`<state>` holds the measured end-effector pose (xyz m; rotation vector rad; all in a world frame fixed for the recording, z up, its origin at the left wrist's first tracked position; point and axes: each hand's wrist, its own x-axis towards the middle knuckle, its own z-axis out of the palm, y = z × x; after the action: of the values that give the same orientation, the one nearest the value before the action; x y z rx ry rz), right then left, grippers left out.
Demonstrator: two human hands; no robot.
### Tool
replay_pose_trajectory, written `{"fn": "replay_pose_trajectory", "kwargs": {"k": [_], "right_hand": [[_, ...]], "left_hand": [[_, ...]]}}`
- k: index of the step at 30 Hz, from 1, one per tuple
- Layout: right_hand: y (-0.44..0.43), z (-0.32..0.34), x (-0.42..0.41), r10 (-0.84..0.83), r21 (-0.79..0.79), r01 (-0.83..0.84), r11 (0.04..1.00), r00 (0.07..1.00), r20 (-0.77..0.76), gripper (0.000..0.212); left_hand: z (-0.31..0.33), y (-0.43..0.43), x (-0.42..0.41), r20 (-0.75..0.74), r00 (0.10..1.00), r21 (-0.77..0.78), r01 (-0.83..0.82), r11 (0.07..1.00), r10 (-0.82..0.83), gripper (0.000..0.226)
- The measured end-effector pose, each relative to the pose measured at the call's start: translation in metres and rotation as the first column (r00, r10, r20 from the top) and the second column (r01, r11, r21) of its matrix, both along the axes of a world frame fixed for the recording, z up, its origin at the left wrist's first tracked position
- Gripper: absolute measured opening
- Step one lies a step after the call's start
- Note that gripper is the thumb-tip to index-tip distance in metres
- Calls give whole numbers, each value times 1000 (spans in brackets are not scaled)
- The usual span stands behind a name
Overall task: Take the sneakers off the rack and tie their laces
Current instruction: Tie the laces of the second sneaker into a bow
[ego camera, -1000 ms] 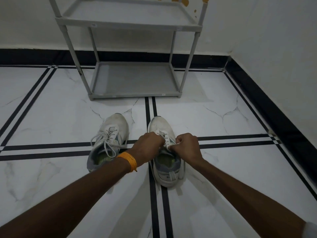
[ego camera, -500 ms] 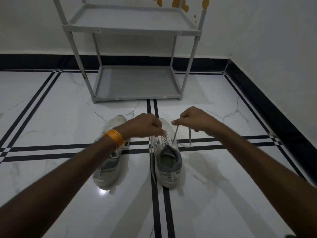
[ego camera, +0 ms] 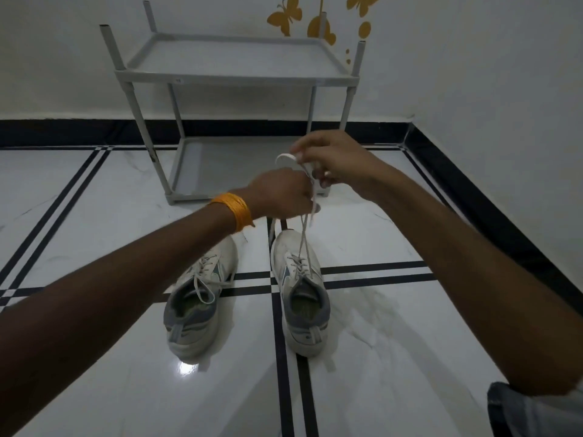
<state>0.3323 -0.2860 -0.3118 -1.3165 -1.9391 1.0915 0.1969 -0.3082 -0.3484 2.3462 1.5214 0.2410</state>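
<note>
Two white and grey sneakers stand side by side on the marble floor. The right sneaker (ego camera: 299, 298) has its laces (ego camera: 303, 238) pulled up taut above it. My left hand (ego camera: 280, 193), with an orange band at the wrist, grips one lace strand. My right hand (ego camera: 331, 162) pinches the other strand, which forms a small loop at the top. Both hands meet high above the shoe's toe. The left sneaker (ego camera: 198, 298) lies untouched, its laces loose over the tongue.
A grey two-tier shoe rack (ego camera: 239, 77) stands against the back wall, both shelves bare. A white wall with a black skirting (ego camera: 504, 216) runs along the right. Black lines cross the floor under the sneakers.
Both hands have risen from the right sneaker's tongue and drawn its laces upward, coming together with a loop between them. The camera has tilted up, showing more of the rack.
</note>
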Motion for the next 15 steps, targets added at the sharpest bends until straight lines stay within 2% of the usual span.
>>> {"fn": "replay_pose_trajectory", "kwargs": {"k": [1, 2, 4, 6, 10, 12, 15], "right_hand": [[0, -6, 5, -26, -17, 26, 1000, 1000, 3, 25], [-1, -13, 12, -34, -22, 36, 999, 997, 63, 30], [-9, -25, 21, 70, -92, -49, 995, 968, 242, 27], [-17, -36, 24, 196, -195, -143, 970, 939, 284, 17], [-17, -50, 24, 60, -50, -54, 997, 991, 119, 18], [-15, -53, 27, 41, -35, -39, 999, 996, 74, 21], [-17, -57, 30, 27, -42, -27, 999, 1000, 3, 12]], "left_hand": [[3, 2, -3, 239, 968, -182, -27, 983, 71, 25], [5, 2, -5, 382, 908, -331, -42, 943, 174, 28], [5, 1, -9, 449, 829, -485, -88, 870, 334, 27], [-1, 2, -11, 487, 767, -543, -110, 832, 419, 26], [-7, 5, -15, 556, 689, -540, -126, 832, 465, 30], [-9, 6, -18, 586, 659, -554, -99, 827, 471, 34], [-9, 4, -23, 611, 626, -578, -66, 813, 485, 36]]}}
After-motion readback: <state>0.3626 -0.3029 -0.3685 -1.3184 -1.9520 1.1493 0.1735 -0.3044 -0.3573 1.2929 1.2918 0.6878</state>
